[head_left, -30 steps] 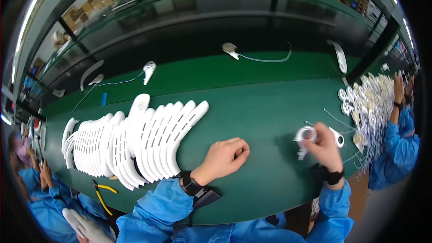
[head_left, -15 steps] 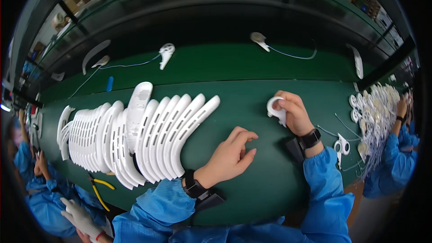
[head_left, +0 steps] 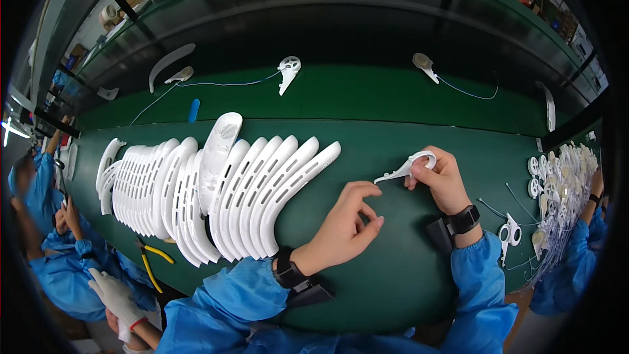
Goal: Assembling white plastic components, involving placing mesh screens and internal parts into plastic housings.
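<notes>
My right hand point(head_left: 445, 182) grips a small white plastic part point(head_left: 401, 169) with a ring-shaped head and a thin tapering tail. Thumb and fingers close on the ring end, and the tail points left. My left hand point(head_left: 342, 228) is just below the tail tip, holding nothing, its fingers bent and apart; whether a fingertip touches the tip I cannot tell. Left of it stands a tight row of curved white slotted shells point(head_left: 246, 203). A longer white panel with a rounded, perforated end point(head_left: 221, 147) lies across the row.
Yellow-handled pliers point(head_left: 157, 257) lie near the front left. A heap of wired round white parts point(head_left: 563, 183) is at the right, beside a two-holed white part point(head_left: 509, 233). Sample parts point(head_left: 289, 72) line the back ledge. A gloved hand point(head_left: 116, 296) and other people flank the bench.
The part in my right hand has turned, so its tail now points left instead of down. My left hand has shifted slightly toward it. The whole view has swung a little.
</notes>
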A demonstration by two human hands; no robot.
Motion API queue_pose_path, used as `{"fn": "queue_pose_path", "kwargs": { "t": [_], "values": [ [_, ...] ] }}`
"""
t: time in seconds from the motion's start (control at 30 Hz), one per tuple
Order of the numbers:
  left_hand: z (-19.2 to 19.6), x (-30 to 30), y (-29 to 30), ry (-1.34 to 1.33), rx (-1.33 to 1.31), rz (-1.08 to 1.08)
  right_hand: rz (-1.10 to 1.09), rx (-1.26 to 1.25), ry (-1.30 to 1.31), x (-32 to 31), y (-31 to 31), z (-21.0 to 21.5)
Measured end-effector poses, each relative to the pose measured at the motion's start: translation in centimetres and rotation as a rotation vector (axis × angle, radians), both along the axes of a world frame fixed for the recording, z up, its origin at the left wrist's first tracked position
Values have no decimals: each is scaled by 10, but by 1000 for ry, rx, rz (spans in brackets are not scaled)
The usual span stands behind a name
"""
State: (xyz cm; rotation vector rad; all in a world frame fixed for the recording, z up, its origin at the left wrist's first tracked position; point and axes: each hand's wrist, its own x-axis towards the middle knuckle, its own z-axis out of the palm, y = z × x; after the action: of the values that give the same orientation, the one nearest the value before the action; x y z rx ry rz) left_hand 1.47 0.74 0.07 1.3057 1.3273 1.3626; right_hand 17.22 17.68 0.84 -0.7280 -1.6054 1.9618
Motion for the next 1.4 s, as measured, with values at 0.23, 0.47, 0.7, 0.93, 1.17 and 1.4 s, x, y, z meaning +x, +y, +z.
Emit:
{"fn": "queue_pose_path", "kwargs": {
  "t": [0.23, 0.47, 0.7, 0.93, 1.17, 1.4],
  "values": [
    [-5, -2, -2, -307, -111, 60, 83, -53, 14, 2, 0, 2],
    [-2, 1, -1, -179, -188, 1, 76, -70, -18, 3, -1, 3],
    [-3, 0, -2, -105, -157, -30, 82, -71, -31, 0, 0, 3],
    [-6, 1, -5, -27, -84, -11, 73, -87, -41, 0, -1, 3],
    [-7, 0, -6, 102, -6, -6, 200, -103, -65, 6, 7, 3],
    [-7, -1, -6, 85, -6, -7, 178, -127, -95, 0, 3, 9]
  ]
}}
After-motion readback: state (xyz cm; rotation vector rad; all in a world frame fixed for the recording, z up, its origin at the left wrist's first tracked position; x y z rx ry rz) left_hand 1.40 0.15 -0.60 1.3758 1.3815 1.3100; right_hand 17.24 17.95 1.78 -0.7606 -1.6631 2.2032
